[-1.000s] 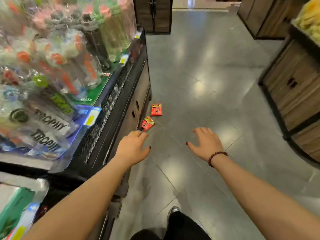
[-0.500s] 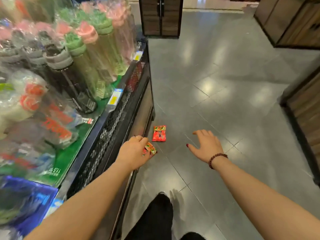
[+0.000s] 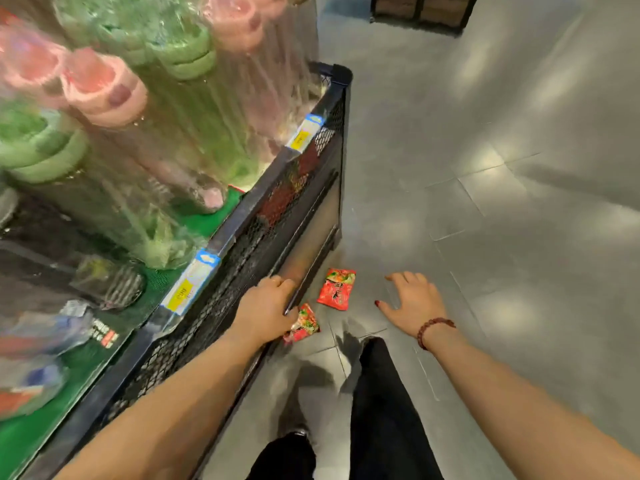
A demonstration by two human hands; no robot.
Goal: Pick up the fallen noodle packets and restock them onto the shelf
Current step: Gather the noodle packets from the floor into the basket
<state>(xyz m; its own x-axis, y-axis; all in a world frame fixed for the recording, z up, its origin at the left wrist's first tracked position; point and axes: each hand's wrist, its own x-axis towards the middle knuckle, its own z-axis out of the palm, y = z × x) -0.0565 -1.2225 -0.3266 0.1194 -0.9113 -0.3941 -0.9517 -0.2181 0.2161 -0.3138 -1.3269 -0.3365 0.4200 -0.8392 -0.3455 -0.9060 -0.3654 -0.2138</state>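
Note:
Two red noodle packets lie on the grey floor beside the base of the black mesh shelf [image 3: 242, 251]. The farther packet [image 3: 336, 288] lies flat and in full view. The nearer packet [image 3: 303, 323] is partly covered by my left hand [image 3: 266, 311], which hangs above it with loosely curled fingers and holds nothing. My right hand [image 3: 412, 303], with a bead bracelet at the wrist, is spread open over the floor to the right of the packets and touches neither. More red packets show through the mesh of the shelf's lower tier.
The shelf's upper tier carries wrapped pink and green goods [image 3: 114, 95] on a green mat, with price labels [image 3: 188, 289] on its edge. My dark-trousered legs [image 3: 377, 410] stand just below the packets. A wooden cabinet [image 3: 422, 8] stands far back. Grey tiled floor [image 3: 502, 220] spreads to the right.
I have walked forward, so the packets are now close under my hands. Both arms stay stretched out, and the left hand now overlaps the nearer packet.

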